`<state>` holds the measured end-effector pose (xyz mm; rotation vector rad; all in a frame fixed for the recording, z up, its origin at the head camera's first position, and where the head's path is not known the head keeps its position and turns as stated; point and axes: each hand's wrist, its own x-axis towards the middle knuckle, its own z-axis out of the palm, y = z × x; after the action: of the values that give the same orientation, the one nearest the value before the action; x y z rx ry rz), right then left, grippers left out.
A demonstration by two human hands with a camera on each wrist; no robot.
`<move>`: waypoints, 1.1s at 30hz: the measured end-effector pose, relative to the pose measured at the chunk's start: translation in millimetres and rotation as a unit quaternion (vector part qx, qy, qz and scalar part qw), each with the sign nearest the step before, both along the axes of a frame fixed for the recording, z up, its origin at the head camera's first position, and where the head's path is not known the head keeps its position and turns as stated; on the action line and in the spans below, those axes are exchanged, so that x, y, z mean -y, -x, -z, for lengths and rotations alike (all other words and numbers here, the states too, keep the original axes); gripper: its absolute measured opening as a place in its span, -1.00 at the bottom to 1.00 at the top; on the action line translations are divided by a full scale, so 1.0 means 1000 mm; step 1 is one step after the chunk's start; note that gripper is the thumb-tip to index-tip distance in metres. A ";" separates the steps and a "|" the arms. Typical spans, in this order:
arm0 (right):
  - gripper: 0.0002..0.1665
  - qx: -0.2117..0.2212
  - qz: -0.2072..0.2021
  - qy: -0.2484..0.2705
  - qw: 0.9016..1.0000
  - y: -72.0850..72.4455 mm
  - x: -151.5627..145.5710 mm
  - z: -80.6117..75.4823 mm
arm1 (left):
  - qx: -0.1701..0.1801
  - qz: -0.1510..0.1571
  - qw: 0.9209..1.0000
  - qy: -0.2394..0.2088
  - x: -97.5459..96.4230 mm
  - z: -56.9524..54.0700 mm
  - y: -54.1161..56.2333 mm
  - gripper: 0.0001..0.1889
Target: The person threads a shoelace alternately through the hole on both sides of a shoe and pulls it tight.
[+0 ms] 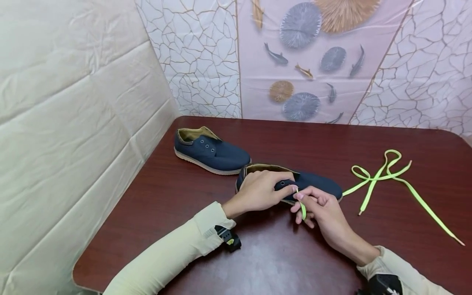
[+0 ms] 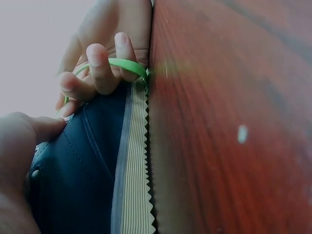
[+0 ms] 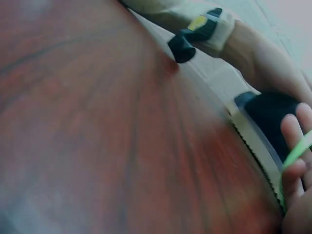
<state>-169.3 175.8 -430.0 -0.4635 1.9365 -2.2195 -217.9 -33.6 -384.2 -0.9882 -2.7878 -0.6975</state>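
A navy shoe (image 1: pixel 321 186) with a pale ribbed sole stands on the table, its toe to the right. My left hand (image 1: pixel 262 190) grips its upper, fingers over the opening and thumb beside the eyelets. At that thumb, my right hand (image 1: pixel 324 215) pinches a neon-green shoelace (image 1: pixel 303 209) between thumb and forefinger. The left wrist view shows the shoelace (image 2: pixel 124 64) looping across the right fingers beside the shoe's sole (image 2: pixel 132 170). Whether its tip is through an eyelet is hidden. In the right wrist view, the shoelace (image 3: pixel 297 148) crosses the fingers at the edge.
Behind and left stands a matching navy shoe (image 1: pixel 228 153) with bare eyelets, close to the first one's heel. Loose neon-green laces (image 1: pixel 387 176) lie tangled on the right of the dark red table (image 1: pixel 147 229). Cloth-covered walls (image 1: pixel 203 61) border the table's back and left.
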 end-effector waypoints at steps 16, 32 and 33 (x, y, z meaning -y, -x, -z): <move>-0.85 -0.004 0.013 -0.007 1.000 0.004 0.001 -0.002 | 0.029 -0.037 0.999 0.011 -0.006 -0.004 0.005 -0.84; -0.82 0.017 0.012 0.003 1.000 -0.003 0.004 0.003 | 0.006 -0.034 0.999 0.007 -0.004 0.004 0.003 -0.88; -0.83 0.015 0.011 0.005 1.000 -0.003 0.004 0.003 | 0.003 -0.029 1.000 0.007 -0.004 0.004 0.003 -0.88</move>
<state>-166.0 171.7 -432.7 -0.4099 1.9260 -2.2386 -220.9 -29.7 -388.5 -0.9043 -2.8177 -0.6753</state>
